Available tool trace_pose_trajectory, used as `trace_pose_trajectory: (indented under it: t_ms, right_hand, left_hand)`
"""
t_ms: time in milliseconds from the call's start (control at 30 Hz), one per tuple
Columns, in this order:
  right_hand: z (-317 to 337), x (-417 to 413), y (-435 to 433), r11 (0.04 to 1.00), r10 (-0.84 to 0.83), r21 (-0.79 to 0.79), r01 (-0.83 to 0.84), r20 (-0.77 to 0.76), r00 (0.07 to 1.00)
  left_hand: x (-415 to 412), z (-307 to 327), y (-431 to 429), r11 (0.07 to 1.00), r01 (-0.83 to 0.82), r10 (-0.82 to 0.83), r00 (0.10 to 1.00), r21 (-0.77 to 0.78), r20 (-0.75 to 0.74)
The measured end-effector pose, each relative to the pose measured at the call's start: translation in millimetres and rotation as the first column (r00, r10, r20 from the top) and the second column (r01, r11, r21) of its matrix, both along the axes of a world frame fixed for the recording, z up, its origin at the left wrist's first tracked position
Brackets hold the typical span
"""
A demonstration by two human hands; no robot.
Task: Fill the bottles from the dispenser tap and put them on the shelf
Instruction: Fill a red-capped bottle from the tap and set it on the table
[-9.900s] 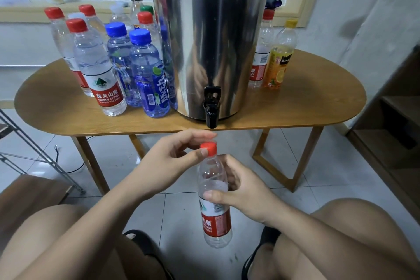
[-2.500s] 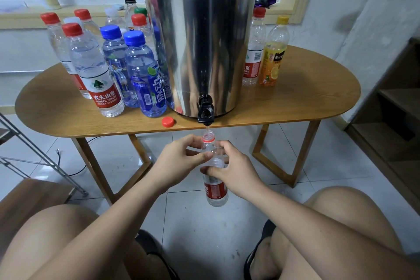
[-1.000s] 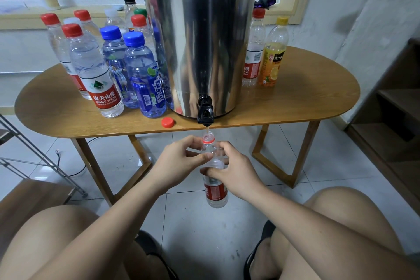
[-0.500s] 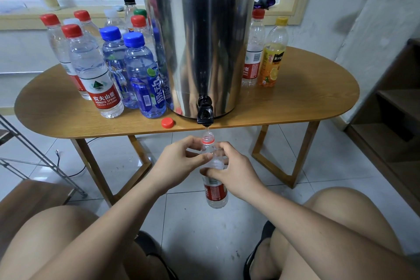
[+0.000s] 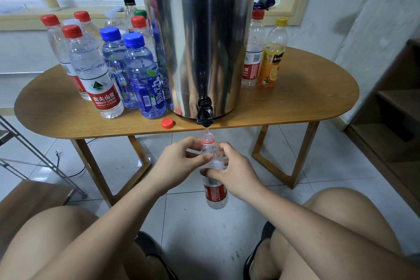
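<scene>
A tall steel dispenser (image 5: 200,36) stands on the wooden table (image 5: 295,102), its black tap (image 5: 205,114) over the front edge. Below the tap I hold an uncapped clear bottle with a red label (image 5: 215,193) upright, its mouth right under the spout. A thin stream of water runs into it. My left hand (image 5: 179,163) grips the bottle's neck and shoulder from the left. My right hand (image 5: 236,175) wraps round its upper body from the right. The bottle's red cap (image 5: 167,123) lies on the table left of the tap.
Several capped bottles with red and blue caps (image 5: 95,70) crowd the table's left side. A red-capped bottle (image 5: 253,52) and a yellow-capped juice bottle (image 5: 272,54) stand to the dispenser's right. A wooden shelf (image 5: 395,120) is at the far right. My knees frame the tiled floor.
Ten seconds ago the cap was on the bottle and my left hand was at it. Since then the cap went to the table and the bottle stays under the running tap.
</scene>
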State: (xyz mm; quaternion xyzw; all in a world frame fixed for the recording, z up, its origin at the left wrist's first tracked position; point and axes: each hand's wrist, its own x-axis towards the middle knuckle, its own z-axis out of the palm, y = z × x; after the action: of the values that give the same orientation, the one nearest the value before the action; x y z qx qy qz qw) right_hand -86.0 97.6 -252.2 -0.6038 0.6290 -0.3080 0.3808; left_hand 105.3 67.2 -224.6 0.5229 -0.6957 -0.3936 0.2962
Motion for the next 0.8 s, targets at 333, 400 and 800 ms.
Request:
trace_pose_trajectory:
  t_ms: [333, 400, 800]
  right_hand:
    - [0.7, 0.2, -0.3, 1.0, 0.0, -0.002, 0.0, -0.005, 1.0]
    - [0.7, 0.3, -0.3, 1.0, 0.0, -0.005, 0.0, -0.01, 1.0]
    - [0.8, -0.3, 0.8, 1.0, 0.007, -0.003, -0.007, 0.005, 1.0]
  left_hand:
    - [-0.1, 0.3, -0.5, 1.0, 0.005, -0.005, 1.0, 0.004, -0.002]
    - [0.0, 0.5, -0.1, 1.0, 0.006, -0.006, 1.0, 0.004, -0.006]
    - [0.0, 1.6, 0.6, 1.0, 0.004, -0.004, 1.0, -0.001, -0.004]
